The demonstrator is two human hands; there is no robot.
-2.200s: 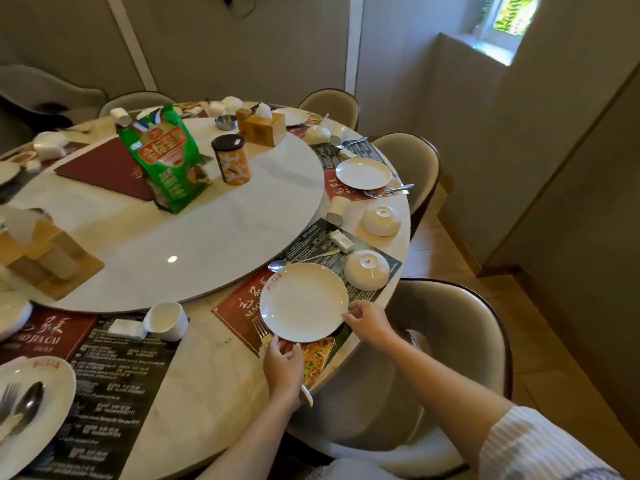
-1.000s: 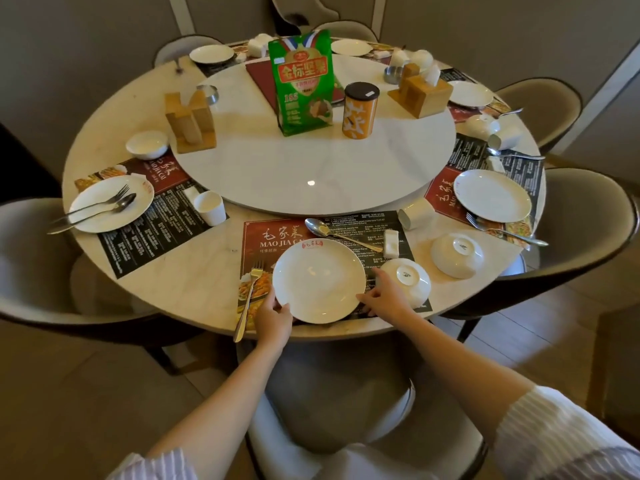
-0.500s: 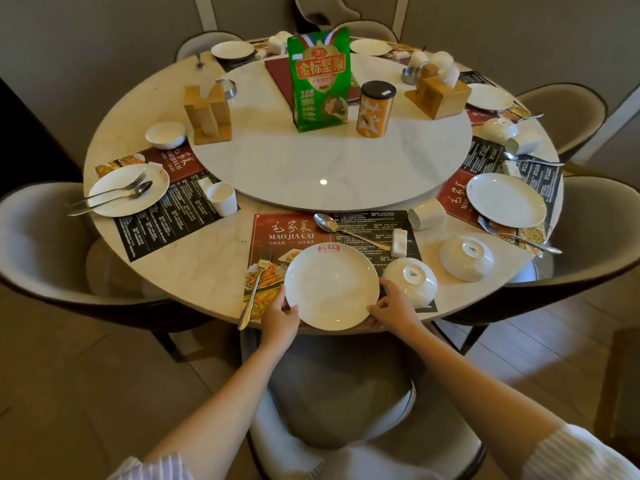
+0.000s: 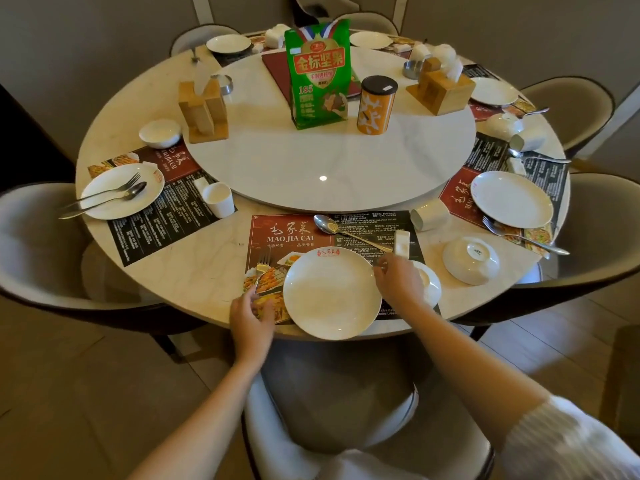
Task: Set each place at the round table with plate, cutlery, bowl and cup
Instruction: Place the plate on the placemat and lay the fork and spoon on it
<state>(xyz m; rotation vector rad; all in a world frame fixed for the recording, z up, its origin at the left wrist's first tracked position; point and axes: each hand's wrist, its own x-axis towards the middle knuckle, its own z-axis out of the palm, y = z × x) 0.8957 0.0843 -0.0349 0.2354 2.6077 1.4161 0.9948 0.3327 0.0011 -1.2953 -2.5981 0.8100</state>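
Note:
A white plate lies on the red and black placemat at the near edge of the round table. A fork lies left of the plate. My left hand covers its handle end with the fingers curled on it. A spoon lies slanted beyond the plate. My right hand hovers by the plate's right rim with its fingers apart, partly hiding an upturned white bowl. A white cup lies on its side to the right.
A second upturned bowl sits right of the place. Neighbouring places left and right hold plates and cutlery. The turntable carries a green bag, an orange can and wooden holders. A chair stands in front of me.
Both hands have left the plate's rim. My left hand slid left onto the fork's handle, and my right hand rose over the bowl. The camera swung round to face the place.

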